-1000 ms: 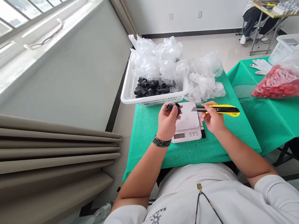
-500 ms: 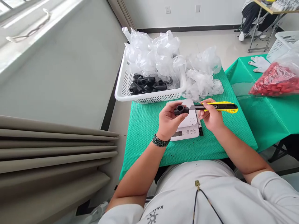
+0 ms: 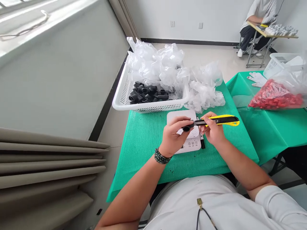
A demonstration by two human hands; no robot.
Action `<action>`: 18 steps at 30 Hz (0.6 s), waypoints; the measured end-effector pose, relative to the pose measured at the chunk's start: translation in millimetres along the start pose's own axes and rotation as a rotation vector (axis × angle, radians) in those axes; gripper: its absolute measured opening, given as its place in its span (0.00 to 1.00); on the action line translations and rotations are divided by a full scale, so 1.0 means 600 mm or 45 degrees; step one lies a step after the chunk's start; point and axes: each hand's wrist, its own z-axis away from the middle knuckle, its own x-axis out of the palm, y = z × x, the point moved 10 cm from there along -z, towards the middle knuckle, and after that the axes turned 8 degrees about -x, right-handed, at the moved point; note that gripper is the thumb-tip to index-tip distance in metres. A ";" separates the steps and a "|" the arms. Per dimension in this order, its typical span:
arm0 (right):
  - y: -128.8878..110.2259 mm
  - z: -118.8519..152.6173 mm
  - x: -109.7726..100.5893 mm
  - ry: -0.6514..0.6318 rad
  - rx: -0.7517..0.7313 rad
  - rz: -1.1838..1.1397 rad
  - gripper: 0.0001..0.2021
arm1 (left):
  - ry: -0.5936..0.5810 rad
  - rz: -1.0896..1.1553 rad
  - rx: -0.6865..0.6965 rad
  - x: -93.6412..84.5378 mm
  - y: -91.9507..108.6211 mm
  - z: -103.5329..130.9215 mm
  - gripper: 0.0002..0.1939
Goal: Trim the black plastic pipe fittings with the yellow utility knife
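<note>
Over the white scale [image 3: 194,144], my left hand [image 3: 176,134] grips a black pipe fitting [image 3: 186,128], its round opening facing me. My right hand [image 3: 212,129] is closed on a yellow and black utility knife [image 3: 226,120]. The knife's blade end meets the right side of the fitting; the exact contact is hidden by my left fingers. A black marker [image 3: 202,142] lies beside the scale, below my right hand. Behind, a white basket [image 3: 148,108] holds black fittings [image 3: 144,92] and filled clear plastic bags [image 3: 153,60].
More clear bags [image 3: 206,92] lie right of the basket on the green-covered table [image 3: 141,137]. On another green table are a bag of red parts [image 3: 273,97], a white glove [image 3: 257,78] and a basket [image 3: 275,64]. A seated person [image 3: 260,14] is at a far table.
The view has tilted up, showing more of the far person. My left fingers now lie over the top of the fitting, which has turned, and the knife's blade end is closer to it.
</note>
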 end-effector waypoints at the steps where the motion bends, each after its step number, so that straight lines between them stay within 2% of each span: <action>1: 0.001 -0.001 0.000 -0.001 0.003 0.003 0.20 | 0.011 -0.033 0.030 -0.001 0.005 0.001 0.08; 6: 0.006 -0.001 0.000 -0.015 -0.003 0.045 0.19 | 0.005 -0.074 0.064 0.000 0.016 0.001 0.08; 9: 0.009 0.001 0.000 -0.049 -0.034 0.076 0.20 | -0.014 -0.039 0.010 0.001 0.012 0.000 0.10; 11: 0.012 0.002 0.001 -0.081 -0.051 0.098 0.20 | -0.010 0.033 -0.111 -0.001 -0.002 0.001 0.11; 18: 0.003 0.002 0.010 -0.147 -0.119 0.240 0.20 | -0.042 0.576 -0.747 0.009 -0.079 0.013 0.25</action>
